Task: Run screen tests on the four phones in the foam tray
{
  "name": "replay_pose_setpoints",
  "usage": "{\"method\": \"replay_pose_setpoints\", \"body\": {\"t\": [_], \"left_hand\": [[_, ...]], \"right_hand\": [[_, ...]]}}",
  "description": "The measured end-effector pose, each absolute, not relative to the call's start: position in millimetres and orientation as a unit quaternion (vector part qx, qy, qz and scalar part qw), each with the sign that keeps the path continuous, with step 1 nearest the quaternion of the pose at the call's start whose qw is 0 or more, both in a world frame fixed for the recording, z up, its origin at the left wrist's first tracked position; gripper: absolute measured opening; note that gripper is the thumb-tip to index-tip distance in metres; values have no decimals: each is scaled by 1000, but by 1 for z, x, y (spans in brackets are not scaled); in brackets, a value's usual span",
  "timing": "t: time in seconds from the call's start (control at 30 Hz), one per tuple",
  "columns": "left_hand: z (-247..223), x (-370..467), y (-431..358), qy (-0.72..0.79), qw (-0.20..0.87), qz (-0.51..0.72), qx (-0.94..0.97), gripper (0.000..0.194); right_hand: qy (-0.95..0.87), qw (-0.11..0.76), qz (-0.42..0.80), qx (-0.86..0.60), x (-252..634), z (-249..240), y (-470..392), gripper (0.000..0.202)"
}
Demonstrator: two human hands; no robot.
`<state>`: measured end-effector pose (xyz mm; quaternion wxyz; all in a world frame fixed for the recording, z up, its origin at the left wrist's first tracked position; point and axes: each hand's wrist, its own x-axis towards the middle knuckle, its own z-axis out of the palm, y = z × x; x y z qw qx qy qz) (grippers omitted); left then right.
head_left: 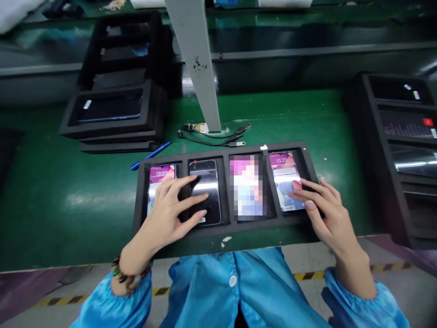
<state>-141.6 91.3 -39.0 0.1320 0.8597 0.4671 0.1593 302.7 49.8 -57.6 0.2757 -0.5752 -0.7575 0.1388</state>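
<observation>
A black foam tray (184, 231) with several compartments lies near the front edge of the green table, a smartphone in each. My left hand (170, 205) is spread over the dark-screened smartphone (213, 207), its fingertips on or just above the glass, and partly covers the lit smartphone (162, 173) at the far left. At the right end, the fingers of my right hand (326, 209) are apart and rest on or close to a lit smartphone (282, 175) showing 13:29. Between the hands lies a smartphone (247, 187) whose screen is pixelated. Neither hand grips anything.
Behind the tray are black cables (218, 136) and a blue pen (150, 156). A grey post (198, 64) rises from the green table (85, 205). Stacked foam trays with phones stand at the back left (150, 114) and at the right (372, 150).
</observation>
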Motion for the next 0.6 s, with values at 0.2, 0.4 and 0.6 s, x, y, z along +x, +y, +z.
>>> {"method": "replay_pose_setpoints", "body": {"t": [0.2,0.4,0.6], "left_hand": [[-33,-164,102,563,71,167,806,49],[-27,-215,72,559,72,197,802,23],[-34,-220,54,601,59,210,769,22]], "right_hand": [[-819,243,136,-502,253,-45,74,45],[-847,202,143,-470,215,-43,89,40],[-866,230,186,-404,161,-36,90,45]]}}
